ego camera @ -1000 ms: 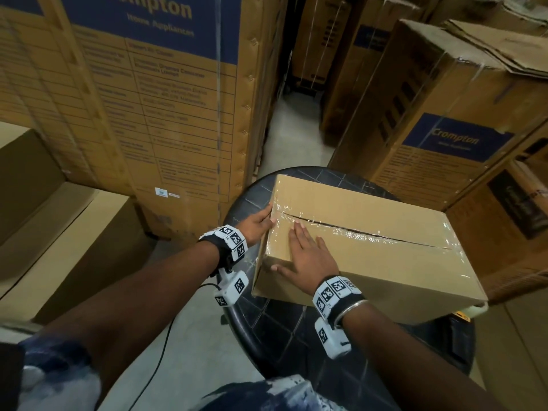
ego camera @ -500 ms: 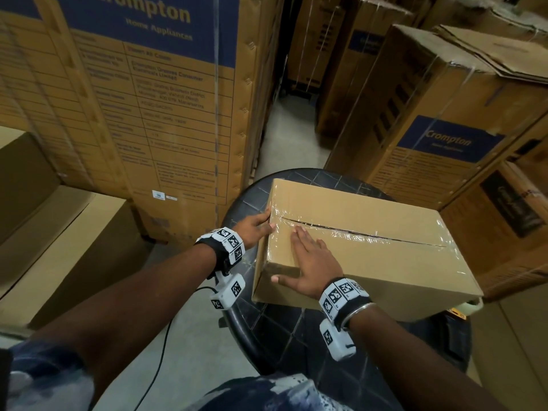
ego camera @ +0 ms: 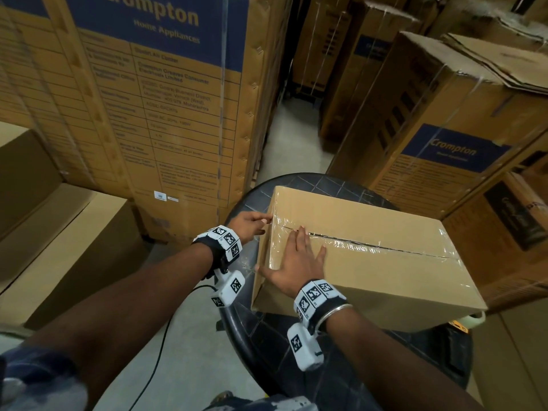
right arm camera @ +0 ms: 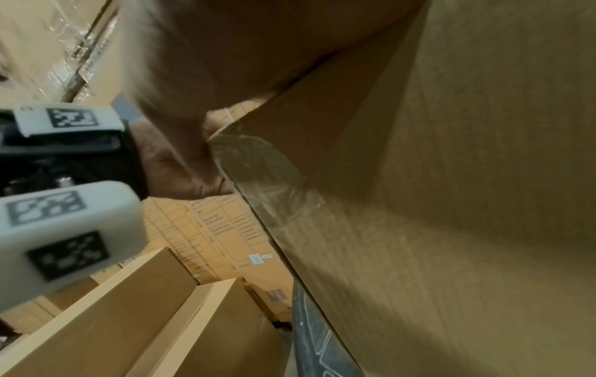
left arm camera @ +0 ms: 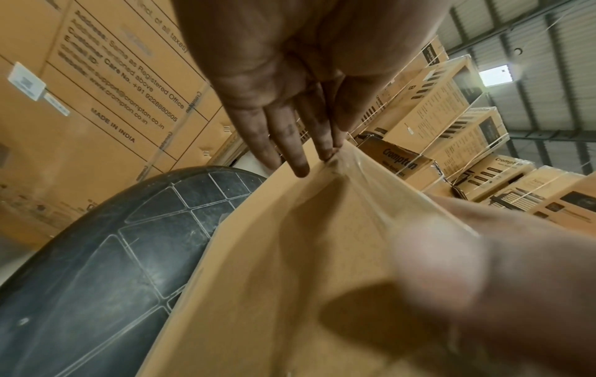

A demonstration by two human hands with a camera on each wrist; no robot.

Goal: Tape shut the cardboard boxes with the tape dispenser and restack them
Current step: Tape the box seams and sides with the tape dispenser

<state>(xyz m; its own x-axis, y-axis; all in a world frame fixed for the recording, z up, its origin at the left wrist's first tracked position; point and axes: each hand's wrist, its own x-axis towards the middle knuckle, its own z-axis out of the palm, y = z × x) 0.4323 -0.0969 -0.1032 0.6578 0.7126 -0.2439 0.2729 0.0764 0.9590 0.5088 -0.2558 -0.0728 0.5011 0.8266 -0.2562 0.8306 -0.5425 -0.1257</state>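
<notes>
The box (ego camera: 364, 256) on the round black table (ego camera: 299, 351) already has clear tape (ego camera: 373, 247) along its top seam. Both hands are flat-fingered: right hand (ego camera: 296, 262) pressing the top, left hand (ego camera: 249, 225) smoothing the tape over the end. I'd say only restacking is left for this one.

Cardboard box (right arm camera: 435, 229) fills right side of frame, clear tape (right arm camera: 258, 173) over its corner at centre. Left hand (right arm camera: 180, 173) touches that taped corner. White marker block (right arm camera: 61, 237) at left edge. Plain boxes (right arm camera: 145, 318) at lower left.
</notes>
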